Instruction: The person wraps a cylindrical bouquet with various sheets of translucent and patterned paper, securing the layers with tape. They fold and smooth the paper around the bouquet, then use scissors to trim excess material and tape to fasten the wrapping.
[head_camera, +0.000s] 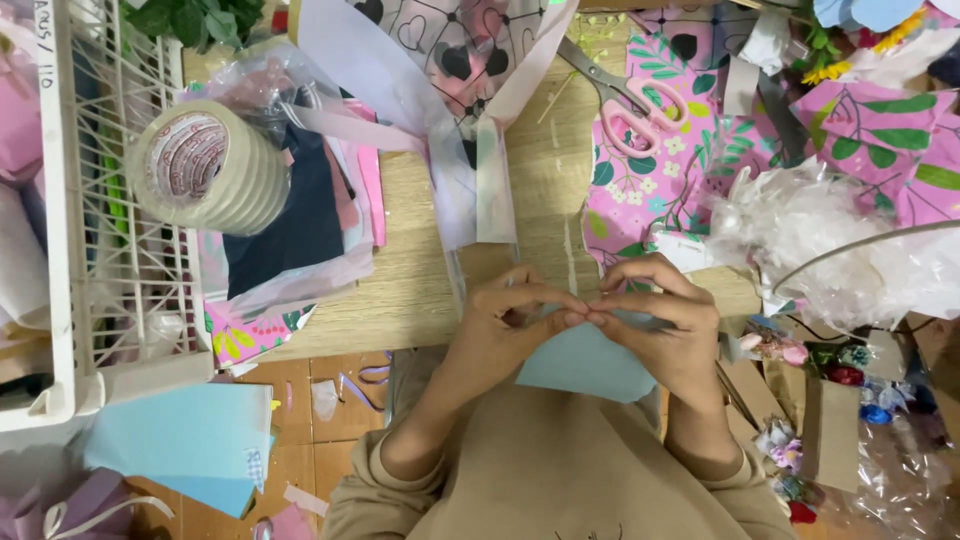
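Note:
My left hand (505, 325) and my right hand (665, 320) meet at the fingertips over the near edge of the wooden table (545, 170). Both pinch the top edge of a light blue paper sheet (585, 365) that hangs down toward my lap. A clear film strip (492, 190) with a heart print lies on the table just beyond my hands.
A big roll of clear tape (205, 165) hangs on a white plastic basket (110, 250) at the left. Pink-handled scissors (630, 100) lie on pink floral paper (650, 180). Crumpled clear plastic (830, 250) sits at the right. More blue paper (185, 440) lies on the floor.

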